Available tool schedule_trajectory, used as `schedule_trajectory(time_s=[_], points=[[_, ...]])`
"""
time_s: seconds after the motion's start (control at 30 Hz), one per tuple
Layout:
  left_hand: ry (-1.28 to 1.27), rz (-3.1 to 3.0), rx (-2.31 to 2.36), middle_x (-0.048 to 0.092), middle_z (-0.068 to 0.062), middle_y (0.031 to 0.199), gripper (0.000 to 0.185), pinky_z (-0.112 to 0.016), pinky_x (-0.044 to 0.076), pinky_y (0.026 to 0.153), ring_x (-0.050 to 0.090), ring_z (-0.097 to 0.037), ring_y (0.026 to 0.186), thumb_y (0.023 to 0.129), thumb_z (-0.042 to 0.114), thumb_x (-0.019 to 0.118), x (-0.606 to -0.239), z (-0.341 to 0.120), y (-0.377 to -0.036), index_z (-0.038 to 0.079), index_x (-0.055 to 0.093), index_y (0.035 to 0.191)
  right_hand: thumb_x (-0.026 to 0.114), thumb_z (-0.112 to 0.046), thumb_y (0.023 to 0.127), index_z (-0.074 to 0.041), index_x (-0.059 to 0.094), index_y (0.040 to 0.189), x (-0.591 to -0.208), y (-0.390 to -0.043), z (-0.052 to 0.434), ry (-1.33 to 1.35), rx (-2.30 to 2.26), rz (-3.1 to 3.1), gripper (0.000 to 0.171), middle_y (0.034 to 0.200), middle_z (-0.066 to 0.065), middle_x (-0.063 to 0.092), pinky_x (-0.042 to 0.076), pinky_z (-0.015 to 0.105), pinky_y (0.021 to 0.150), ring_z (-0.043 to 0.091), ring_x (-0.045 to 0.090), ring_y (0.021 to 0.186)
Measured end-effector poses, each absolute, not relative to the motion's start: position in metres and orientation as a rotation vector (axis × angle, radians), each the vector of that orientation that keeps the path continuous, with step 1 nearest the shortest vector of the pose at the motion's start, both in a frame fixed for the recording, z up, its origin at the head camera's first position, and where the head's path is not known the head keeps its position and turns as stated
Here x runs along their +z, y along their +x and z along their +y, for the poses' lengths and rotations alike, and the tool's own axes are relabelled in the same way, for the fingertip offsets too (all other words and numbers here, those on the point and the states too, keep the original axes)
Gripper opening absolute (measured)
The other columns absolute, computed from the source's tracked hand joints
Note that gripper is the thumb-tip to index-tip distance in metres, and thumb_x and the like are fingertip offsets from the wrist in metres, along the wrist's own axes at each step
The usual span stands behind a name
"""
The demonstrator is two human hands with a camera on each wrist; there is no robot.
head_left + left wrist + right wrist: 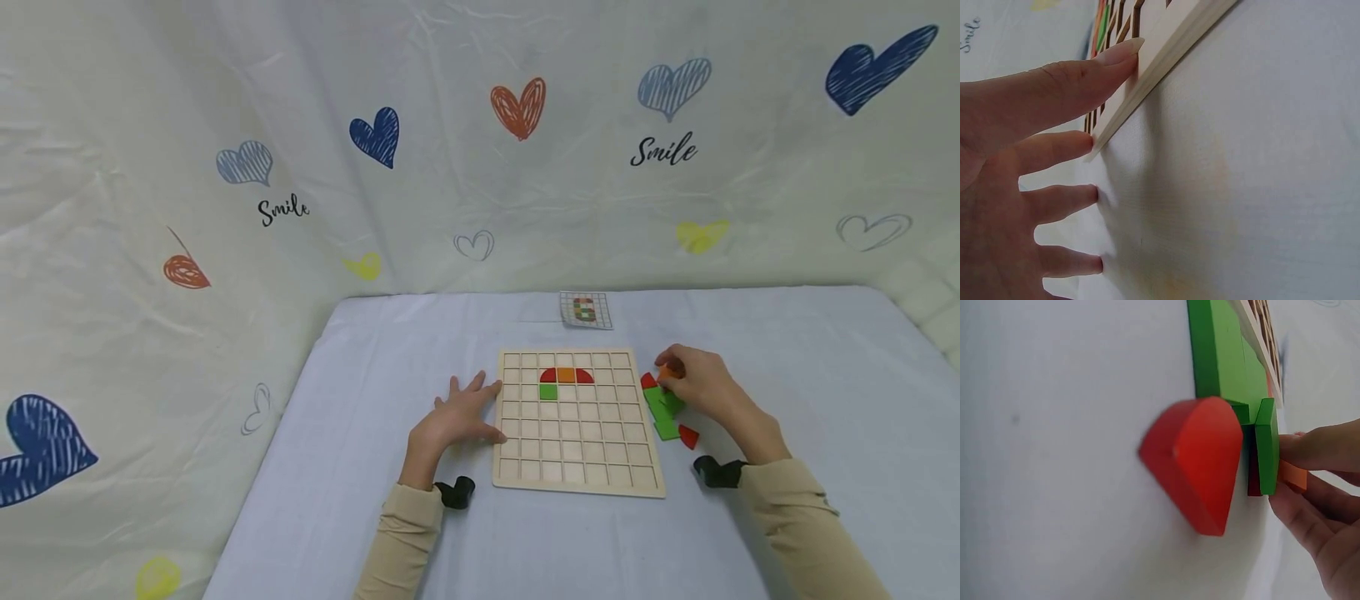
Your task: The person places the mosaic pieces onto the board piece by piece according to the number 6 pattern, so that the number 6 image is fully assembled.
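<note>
A wooden grid board lies on the table in the head view. In its upper rows sit two red quarter-round pieces, an orange square between them and a green square below. My left hand lies flat with spread fingers, and its thumb presses on the board's left edge. My right hand is beside the board's right edge and pinches an orange piece. Just under it lie green pieces and a red quarter-round piece.
A small pattern card lies behind the board. Another red piece sits by the board's right edge. A pale blue cloth covers the table, and a heart-printed sheet hangs behind it.
</note>
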State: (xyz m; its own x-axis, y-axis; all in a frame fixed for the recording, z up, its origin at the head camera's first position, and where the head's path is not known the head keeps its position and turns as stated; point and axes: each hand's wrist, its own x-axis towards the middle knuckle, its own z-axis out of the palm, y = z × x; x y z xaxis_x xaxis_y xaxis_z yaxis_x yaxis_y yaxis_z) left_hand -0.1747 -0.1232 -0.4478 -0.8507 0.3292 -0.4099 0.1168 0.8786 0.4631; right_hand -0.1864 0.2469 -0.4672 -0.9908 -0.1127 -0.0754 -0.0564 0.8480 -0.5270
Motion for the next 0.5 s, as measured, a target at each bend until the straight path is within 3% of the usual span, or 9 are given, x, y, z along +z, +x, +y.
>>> schedule_trajectory(time_s=[0.23,0.5], points=[[0.325,2.558,0.583,0.015,-0.008,0.164,0.088,-0.075,0.01,0.109,-0.002,-0.051,0.147,0.078,0.036,0.081,-0.448,-0.122,-0.175,0.023,0.035,0.152,0.067,-0.004,0.087,0.005,0.065,0.103,-0.464,-0.185,0.247,-0.199,-0.862,2.959,0.019,0.093,0.02,0.067,0.056,0.044,0.074,0.027,0.059,0.081],[0.316,2.556,0.587,0.015,-0.008,0.164,0.088,-0.075,0.01,0.11,-0.002,-0.05,0.147,0.077,0.035,0.081,-0.446,-0.122,-0.174,0.023,0.035,0.152,0.067,-0.007,0.088,0.002,0.067,0.106,-0.457,-0.181,0.243,-0.237,-0.889,2.976,0.02,0.097,0.018,0.07,0.056,0.042,0.075,0.028,0.063,0.085]])
